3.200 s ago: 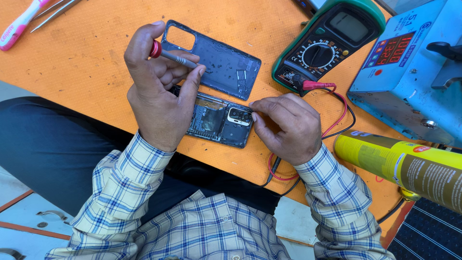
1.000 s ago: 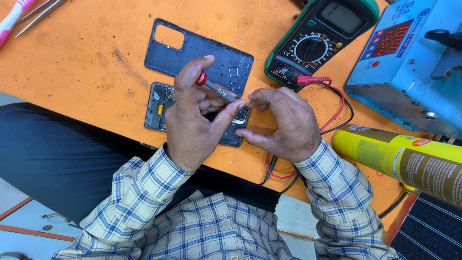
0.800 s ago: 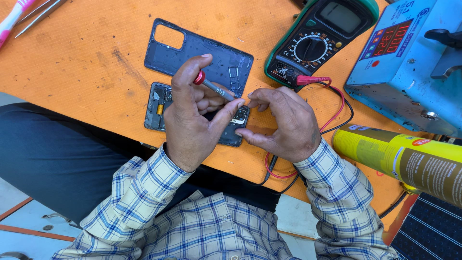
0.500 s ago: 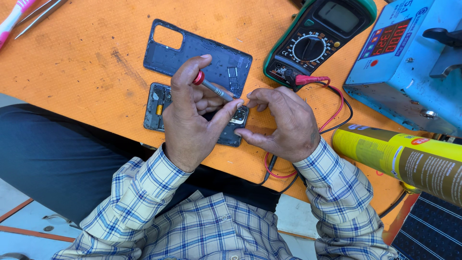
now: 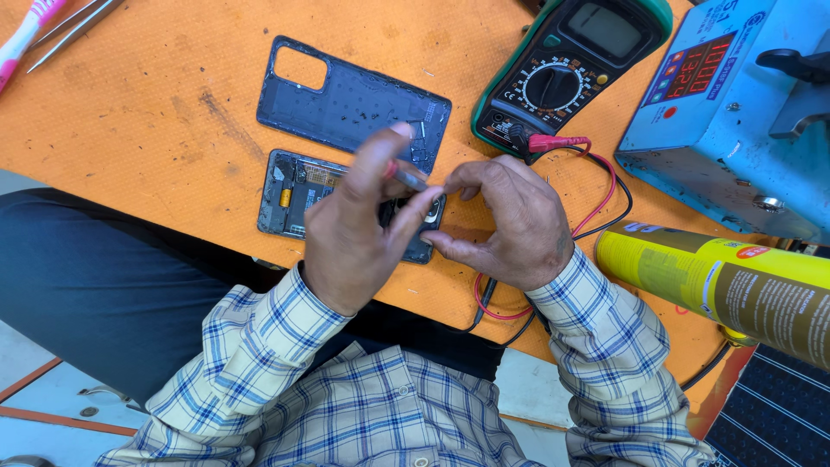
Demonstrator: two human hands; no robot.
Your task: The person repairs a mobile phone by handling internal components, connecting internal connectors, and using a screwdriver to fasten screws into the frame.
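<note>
1. The opened phone (image 5: 298,192) lies flat on the orange worktop (image 5: 156,112), near the edge closest to the person, its inner parts facing up.
2. The left hand (image 5: 354,225) is over the phone's right half and covers it; only the phone's left end shows clear of the hand.
3. That hand grips a thin screwdriver (image 5: 405,177) with a red collar between thumb and fingers, tip pointing down toward the phone's right end.
4. The right hand (image 5: 510,220) sits just beside the phone's right end, fingers curled with the tips pinching at that edge, steadying it.
5. The dark back cover (image 5: 354,104) lies just beyond the phone, almost touching it.
6. A green multimeter (image 5: 571,73) stands beyond the right hand, its red lead (image 5: 605,173) looping past the wrist.
7. A yellow spray can (image 5: 718,281) lies to the right of that wrist.
</note>
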